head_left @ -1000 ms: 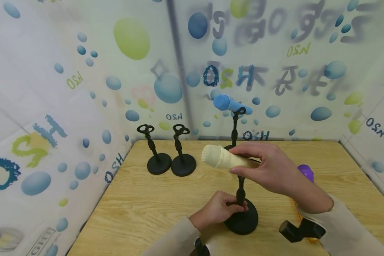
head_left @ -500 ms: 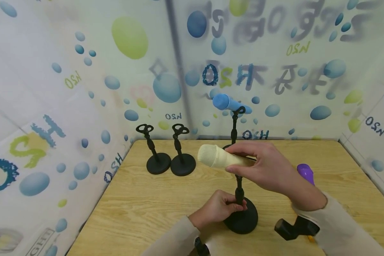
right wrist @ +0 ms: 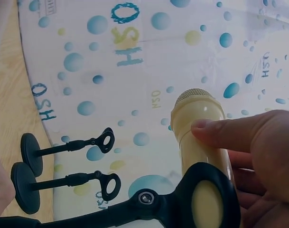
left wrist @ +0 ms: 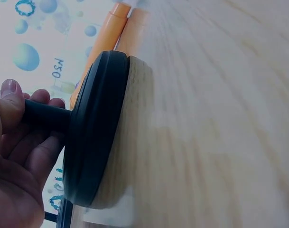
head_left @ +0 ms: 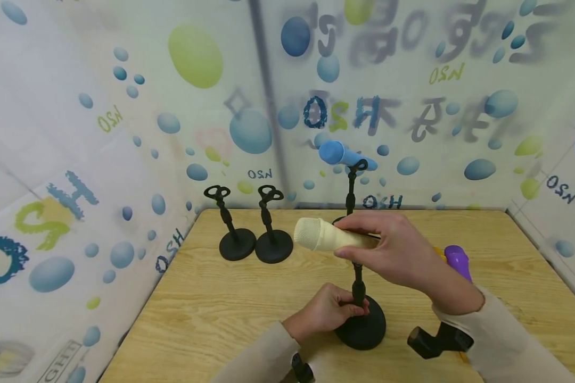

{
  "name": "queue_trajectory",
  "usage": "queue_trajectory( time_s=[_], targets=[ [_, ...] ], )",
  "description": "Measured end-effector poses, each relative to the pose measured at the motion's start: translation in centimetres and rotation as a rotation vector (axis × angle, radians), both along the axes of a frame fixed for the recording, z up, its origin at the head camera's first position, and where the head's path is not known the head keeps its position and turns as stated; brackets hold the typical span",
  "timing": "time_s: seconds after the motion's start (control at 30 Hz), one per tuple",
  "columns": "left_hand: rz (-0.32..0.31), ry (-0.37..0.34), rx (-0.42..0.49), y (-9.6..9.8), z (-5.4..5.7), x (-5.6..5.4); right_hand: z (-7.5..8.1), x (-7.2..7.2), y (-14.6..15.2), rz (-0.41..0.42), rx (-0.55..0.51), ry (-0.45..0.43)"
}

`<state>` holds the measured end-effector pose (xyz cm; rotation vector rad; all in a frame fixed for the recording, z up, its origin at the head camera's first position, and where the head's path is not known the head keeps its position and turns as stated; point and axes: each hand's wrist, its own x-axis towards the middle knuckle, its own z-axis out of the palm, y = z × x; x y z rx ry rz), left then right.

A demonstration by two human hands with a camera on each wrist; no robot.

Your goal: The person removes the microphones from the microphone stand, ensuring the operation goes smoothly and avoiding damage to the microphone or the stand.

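Note:
My right hand [head_left: 397, 252] grips a cream microphone [head_left: 311, 234] by its handle, thumb on one side and fingers on the other. Its mesh head points left. The black clip ring [right wrist: 220, 180] of a microphone stand overlaps the handle in the right wrist view; cream shows through the ring, but how deep the handle sits in it I cannot tell. Down low, my left hand [head_left: 326, 311] pinches the pole of that stand just above its round black base [head_left: 366, 332]. The base stands on the wooden table [head_left: 211, 303]. In the head view my right hand hides the clip.
Behind, a blue microphone [head_left: 335, 152] rests in another black stand [head_left: 351, 194]. Two stands [head_left: 237, 244] with bare clips are at the back left. A purple microphone [head_left: 457, 259] lies at right, partly behind my right arm, with an orange handle [left wrist: 106, 38] nearby. Patterned curtains surround the table.
The right hand and cream microphone have shifted a little left over the stand, most of it in the first half second. The left hand keeps its hold on the pole.

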<state>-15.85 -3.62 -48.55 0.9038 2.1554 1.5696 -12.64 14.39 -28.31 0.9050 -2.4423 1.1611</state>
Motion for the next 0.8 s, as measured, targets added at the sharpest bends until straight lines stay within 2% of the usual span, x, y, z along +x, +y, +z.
queue_trajectory(
  time_s=[0.47,0.8],
  targets=[
    [0.008,0.009,-0.006,0.0,-0.2,-0.1,-0.2,-0.2,-0.8,-0.005,0.0,0.03],
    [-0.032,0.075,-0.015,0.0,0.0,-0.1,0.5,-0.3,-2.4,-0.007,0.001,0.013]
  ],
)
